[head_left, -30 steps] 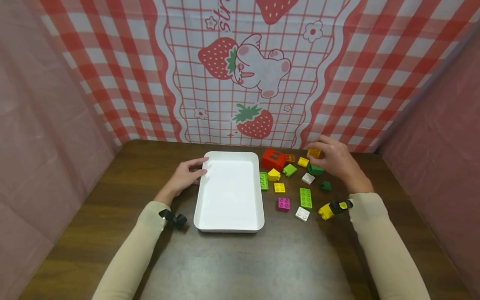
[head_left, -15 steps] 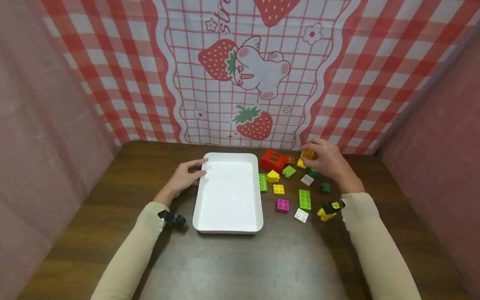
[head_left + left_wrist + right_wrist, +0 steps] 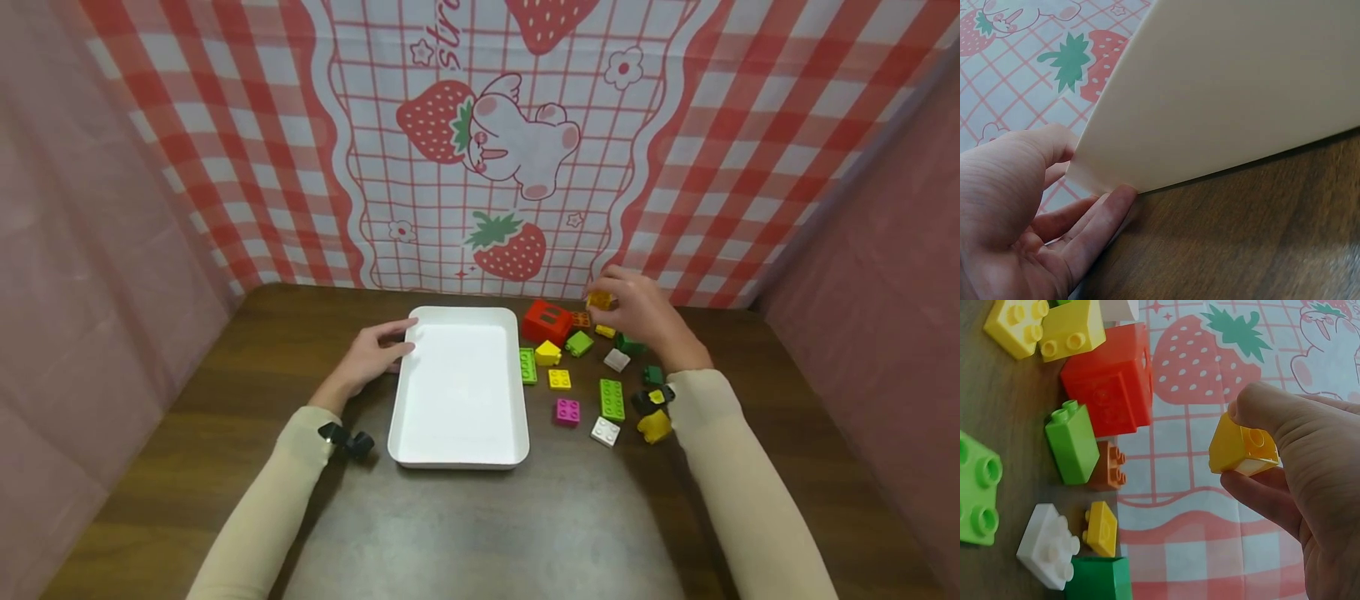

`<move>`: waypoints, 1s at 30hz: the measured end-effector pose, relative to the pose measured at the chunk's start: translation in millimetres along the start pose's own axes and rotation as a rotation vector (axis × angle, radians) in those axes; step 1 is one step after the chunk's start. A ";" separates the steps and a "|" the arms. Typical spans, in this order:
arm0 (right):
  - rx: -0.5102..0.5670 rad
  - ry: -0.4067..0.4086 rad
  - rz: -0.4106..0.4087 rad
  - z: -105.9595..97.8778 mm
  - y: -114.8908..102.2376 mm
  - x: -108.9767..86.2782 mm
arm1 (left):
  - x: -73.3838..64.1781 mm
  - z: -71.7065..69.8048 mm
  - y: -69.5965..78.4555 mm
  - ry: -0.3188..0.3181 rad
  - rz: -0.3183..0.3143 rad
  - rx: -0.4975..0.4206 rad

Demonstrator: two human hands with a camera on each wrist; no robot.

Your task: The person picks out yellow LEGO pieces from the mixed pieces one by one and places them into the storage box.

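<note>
A white rectangular tray (image 3: pixel 459 462) lies on the wooden table. My left hand (image 3: pixel 369 358) grips its left side near the far corner. In the left wrist view, fingertips (image 3: pixel 1119 199) touch the tray's outer wall (image 3: pixel 1229 87) while another digit goes behind the rim. To the right, above the far end of the scattered bricks, my right hand (image 3: pixel 637 307) pinches an amber-yellow building brick (image 3: pixel 1235 450) between thumb and fingers. The brick looks sloped, with a hollow side towards the camera. It is lifted off the table, in front of the cloth backdrop.
Beside the tray's right wall lie a red block (image 3: pixel 546 322), a lime brick (image 3: pixel 612 399), a magenta brick (image 3: pixel 567 412), a white brick (image 3: pixel 605 431) and several others. A yellow piece (image 3: pixel 655 427) sits below my right wrist. The patterned cloth (image 3: pixel 510 242) rises behind the table.
My right hand has moved left along the table's far side, carrying the amber-yellow brick towards the red block. The left hand and the tray have stayed in place.
</note>
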State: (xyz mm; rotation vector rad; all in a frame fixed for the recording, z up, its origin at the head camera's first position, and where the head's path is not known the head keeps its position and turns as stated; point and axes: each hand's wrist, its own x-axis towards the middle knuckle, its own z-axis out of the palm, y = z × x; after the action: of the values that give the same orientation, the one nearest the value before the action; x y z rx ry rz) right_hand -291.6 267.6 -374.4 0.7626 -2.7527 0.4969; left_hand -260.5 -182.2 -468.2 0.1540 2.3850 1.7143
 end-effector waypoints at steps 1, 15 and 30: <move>0.001 -0.002 0.001 0.0 -0.2 1.6 | 0.1 0.1 -0.1 0.000 0.001 0.001; 0.024 -0.028 0.023 7.1 -6.5 13.1 | 4.1 1.5 -0.9 -0.001 0.006 0.016; 0.069 -0.042 0.035 17.0 -18.4 31.0 | 2.3 -0.8 -2.0 0.001 -0.001 0.017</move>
State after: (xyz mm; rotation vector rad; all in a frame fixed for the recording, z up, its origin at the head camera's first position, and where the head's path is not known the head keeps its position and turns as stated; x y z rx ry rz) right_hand -310.0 232.2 -375.4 0.7506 -2.8046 0.5928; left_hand -262.8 -183.1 -470.1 0.1541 2.4006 1.6949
